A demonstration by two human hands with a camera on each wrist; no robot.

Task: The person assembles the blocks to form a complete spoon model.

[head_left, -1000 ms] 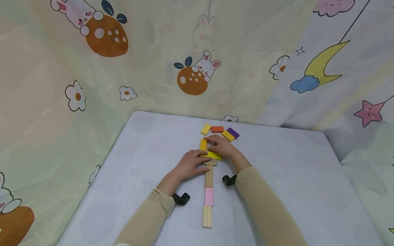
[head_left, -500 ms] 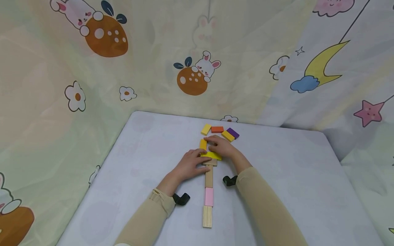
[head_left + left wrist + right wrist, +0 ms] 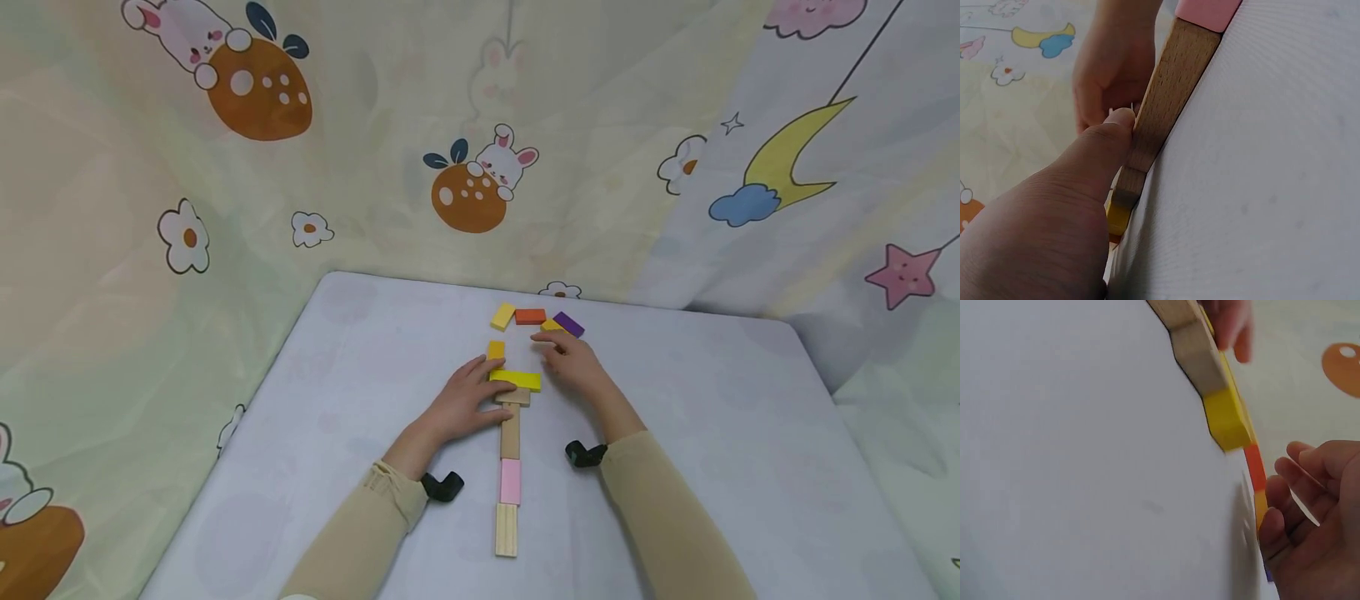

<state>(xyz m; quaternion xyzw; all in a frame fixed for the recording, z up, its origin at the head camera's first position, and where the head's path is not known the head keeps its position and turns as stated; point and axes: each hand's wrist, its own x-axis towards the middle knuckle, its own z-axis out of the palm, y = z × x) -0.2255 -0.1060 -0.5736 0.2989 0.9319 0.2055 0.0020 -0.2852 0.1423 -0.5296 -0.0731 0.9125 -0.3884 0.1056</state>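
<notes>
Fingers spread, my left hand (image 3: 461, 404) rests over a row of wooden blocks in the head view. Its fingertips lie at the amber block (image 3: 496, 348) and the crosswise yellow block (image 3: 527, 382), partly covering both. Below these come a short tan block (image 3: 519, 397) and a longer tan block (image 3: 511, 437), where the left thumb (image 3: 1121, 119) touches the edge. A pink block (image 3: 510, 482) and a ridged plain block (image 3: 506, 530) continue the row. Holding nothing, my right hand (image 3: 577, 367) hovers right of the row with loosely bent fingers, beside another yellow block (image 3: 552, 325).
Toward the back of the white table (image 3: 675, 400) lie a pale yellow block (image 3: 503, 316), an orange block (image 3: 530, 317) and a purple block (image 3: 570, 324). A patterned cloth (image 3: 360, 150) hangs behind the table. Dark wrist cameras sit on both wrists.
My right hand has let go of the amber block's side and moved right, now overlapping the yellow block near the purple one. The left hand stays nearly still.
</notes>
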